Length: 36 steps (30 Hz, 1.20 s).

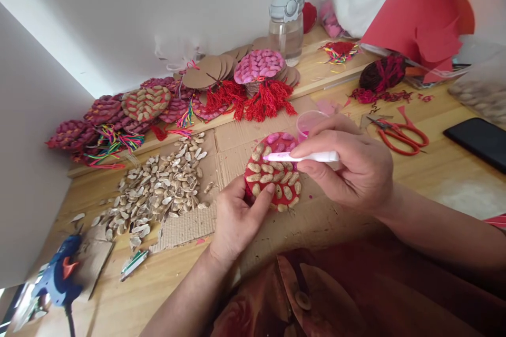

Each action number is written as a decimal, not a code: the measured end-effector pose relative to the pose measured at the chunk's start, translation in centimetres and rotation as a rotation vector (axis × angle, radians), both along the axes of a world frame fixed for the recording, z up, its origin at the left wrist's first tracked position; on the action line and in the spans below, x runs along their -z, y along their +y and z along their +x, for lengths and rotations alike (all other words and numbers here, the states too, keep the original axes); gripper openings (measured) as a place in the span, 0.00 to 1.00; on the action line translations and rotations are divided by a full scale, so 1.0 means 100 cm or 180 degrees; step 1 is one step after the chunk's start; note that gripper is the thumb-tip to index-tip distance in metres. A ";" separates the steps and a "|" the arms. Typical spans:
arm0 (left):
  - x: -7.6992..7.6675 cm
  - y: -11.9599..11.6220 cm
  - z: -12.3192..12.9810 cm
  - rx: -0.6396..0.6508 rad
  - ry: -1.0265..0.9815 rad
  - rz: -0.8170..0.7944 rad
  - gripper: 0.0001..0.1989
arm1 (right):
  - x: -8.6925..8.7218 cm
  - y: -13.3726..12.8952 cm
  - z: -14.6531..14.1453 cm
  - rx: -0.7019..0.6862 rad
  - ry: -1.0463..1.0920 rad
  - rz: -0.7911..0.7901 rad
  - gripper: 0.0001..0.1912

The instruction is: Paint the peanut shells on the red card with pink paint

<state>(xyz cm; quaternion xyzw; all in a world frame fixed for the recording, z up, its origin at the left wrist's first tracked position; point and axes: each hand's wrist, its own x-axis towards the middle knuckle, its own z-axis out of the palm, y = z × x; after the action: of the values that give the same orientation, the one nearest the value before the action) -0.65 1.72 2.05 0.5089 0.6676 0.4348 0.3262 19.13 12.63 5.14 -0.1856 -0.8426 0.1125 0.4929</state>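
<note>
My left hand grips the lower left edge of a round red disc, its thumb resting on top. Peanut shells are fixed in rows across the disc; those along the upper edge are coloured pink, the others plain tan. Between the thumb and fingers of my right hand is a white marker pen. Its pink tip is at a shell on the disc's upper left part. Behind my right fingers stands a small clear cup with pink in it, partly hidden.
Loose peanut shells are heaped at left on cardboard. A blue glue gun lies front left. Finished shell discs with tassels and a water bottle line the back. Orange-handled scissors and a phone lie at right.
</note>
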 end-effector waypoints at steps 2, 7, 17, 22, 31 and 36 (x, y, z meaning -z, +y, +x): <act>0.002 -0.001 -0.001 0.0010 0.0051 -0.0006 0.15 | 0.000 0.001 0.000 0.0078 0.0001 0.0159 0.07; 0.006 -0.003 -0.003 -0.0014 0.0108 -0.0077 0.15 | 0.000 0.000 0.000 0.0103 -0.0090 0.0309 0.07; 0.002 -0.001 0.001 -0.0079 0.0333 0.0068 0.17 | -0.002 -0.004 0.001 0.0055 -0.0294 0.0318 0.02; 0.001 -0.001 0.001 -0.0047 0.0512 0.0156 0.17 | -0.004 -0.003 0.001 0.0111 -0.0196 0.0445 0.04; 0.000 0.001 0.001 -0.0064 0.0396 0.0175 0.17 | -0.001 -0.002 0.001 0.0095 -0.0212 0.0418 0.05; 0.003 -0.001 0.000 -0.0076 0.0316 0.0032 0.16 | 0.000 -0.003 0.000 0.0028 -0.0248 0.0334 0.04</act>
<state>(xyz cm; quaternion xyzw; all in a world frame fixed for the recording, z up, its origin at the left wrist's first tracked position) -0.66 1.65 1.73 0.5234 0.6868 0.4162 0.2849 19.14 12.34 5.19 -0.1674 -0.8650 0.0587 0.4693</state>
